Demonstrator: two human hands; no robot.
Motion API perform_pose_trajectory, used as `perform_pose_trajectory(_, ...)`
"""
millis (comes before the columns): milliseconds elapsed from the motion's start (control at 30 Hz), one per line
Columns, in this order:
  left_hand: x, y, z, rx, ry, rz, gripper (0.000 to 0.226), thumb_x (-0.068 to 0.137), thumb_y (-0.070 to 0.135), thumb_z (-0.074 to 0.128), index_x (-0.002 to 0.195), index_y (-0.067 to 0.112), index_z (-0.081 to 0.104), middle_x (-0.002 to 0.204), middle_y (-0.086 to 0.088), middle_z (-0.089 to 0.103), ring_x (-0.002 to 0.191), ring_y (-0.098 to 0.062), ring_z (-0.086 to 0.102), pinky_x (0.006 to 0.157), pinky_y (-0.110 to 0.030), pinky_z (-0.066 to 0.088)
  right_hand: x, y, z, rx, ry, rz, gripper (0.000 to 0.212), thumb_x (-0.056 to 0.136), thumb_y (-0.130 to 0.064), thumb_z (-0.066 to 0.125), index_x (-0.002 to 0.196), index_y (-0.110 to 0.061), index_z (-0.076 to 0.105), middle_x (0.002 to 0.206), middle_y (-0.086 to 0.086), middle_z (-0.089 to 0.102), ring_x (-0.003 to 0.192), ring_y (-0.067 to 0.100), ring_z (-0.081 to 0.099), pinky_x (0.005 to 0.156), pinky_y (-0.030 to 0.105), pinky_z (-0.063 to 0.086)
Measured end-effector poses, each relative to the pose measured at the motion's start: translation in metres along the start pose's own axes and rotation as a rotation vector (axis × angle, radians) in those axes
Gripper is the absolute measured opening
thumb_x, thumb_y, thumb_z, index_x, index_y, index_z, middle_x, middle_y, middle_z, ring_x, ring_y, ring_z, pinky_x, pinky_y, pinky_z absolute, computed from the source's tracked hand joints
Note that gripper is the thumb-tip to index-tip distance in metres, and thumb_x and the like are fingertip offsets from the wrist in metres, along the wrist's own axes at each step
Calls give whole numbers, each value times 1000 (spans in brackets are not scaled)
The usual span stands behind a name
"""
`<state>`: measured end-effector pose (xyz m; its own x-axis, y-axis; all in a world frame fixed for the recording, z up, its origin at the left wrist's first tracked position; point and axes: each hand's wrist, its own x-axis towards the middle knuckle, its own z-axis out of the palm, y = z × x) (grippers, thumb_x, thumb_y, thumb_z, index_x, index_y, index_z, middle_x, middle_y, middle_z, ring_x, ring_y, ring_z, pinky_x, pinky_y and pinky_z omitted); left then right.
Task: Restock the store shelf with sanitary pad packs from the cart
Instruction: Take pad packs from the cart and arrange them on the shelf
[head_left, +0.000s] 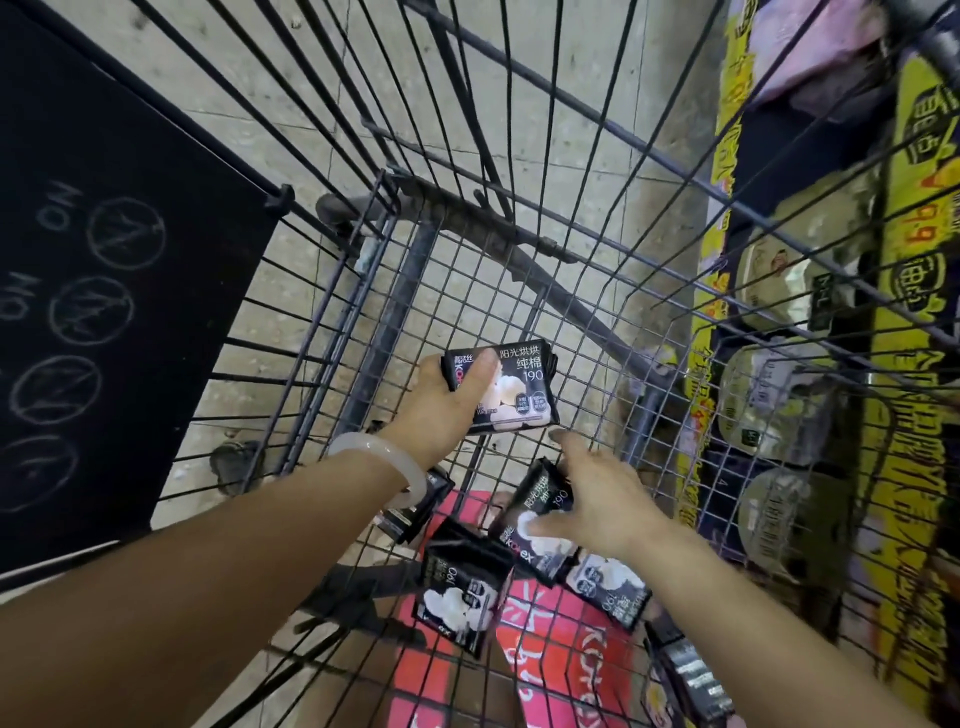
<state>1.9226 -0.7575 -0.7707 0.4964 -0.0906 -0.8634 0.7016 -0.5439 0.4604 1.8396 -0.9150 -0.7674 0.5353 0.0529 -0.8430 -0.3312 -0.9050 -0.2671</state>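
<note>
- The left hand (447, 400), with a pale translucent bangle (384, 467) on its wrist, grips a stack of flat black sanitary pad packs with white cotton-flower print (519, 389) at the centre of the frame, thumb across the printed face and the other fingers hidden underneath; it hangs inside the dark wire shopping cart (519, 156).
- The right hand (597, 499), lower right of centre, rests on another black pack standing on edge (535, 514), its thumb on the printed face and its fingers over the top; whether they have closed round it I cannot tell.
- More of the same packs lie loose on the cart floor in the lower middle: one tilted black pack (462, 592) left of the right hand, one flat pack (608, 587) below it, further ones at the lower right edge, all over a pink-red wrapped bundle (561, 670).
- Judged by their look, the packs are light, soft and slightly squashy under glossy film, so they may slide against one another when stacked.
- A sound hold seems to be across the short width, thumb on one broad face and fingers on the other, squeezing several together.
- The store shelf with yellow price strips (904, 415) runs down the right side, beyond the cart wall.
</note>
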Motion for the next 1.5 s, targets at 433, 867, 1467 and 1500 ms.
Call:
perform_pose_trajectory(433,-3,5,-8,-107,-79,-33,85,82,78,26,147,22,22,137,-1,46,123,-25,45,106,-37,29,-37,1,-37,800,-109,-66,48,66,-5,81,100,-13,48,97,11,68,91,33,66,75,46,56)
perform_pose_trajectory(867,-7,-17,-28,-355,-494,20,111,45,77,72,136,21,46,126,1,64,124,-17,53,115,-43,28,4,-30,-64,838,120,-15,110,39,-60,84,131,-22,38,142,3,42,124,16,45,106,41,39)
perform_pose_trajectory(1467,-36,39,-36,4,-772,209,118,50,65,81,147,29,25,147,5,43,137,-17,37,117,-50,20,-53,-16,-82,1145,-183,-151,47,65,-23,79,108,-19,63,102,-11,72,101,2,65,80,14,49)
perform_pose_trajectory(1500,-46,51,-40,24,-785,228,116,50,58,84,146,28,26,145,5,45,135,-14,39,117,-46,21,-66,-18,-90,1153,-152,-159,50,60,-27,78,108,-18,63,102,-10,73,101,3,65,80,14,48)
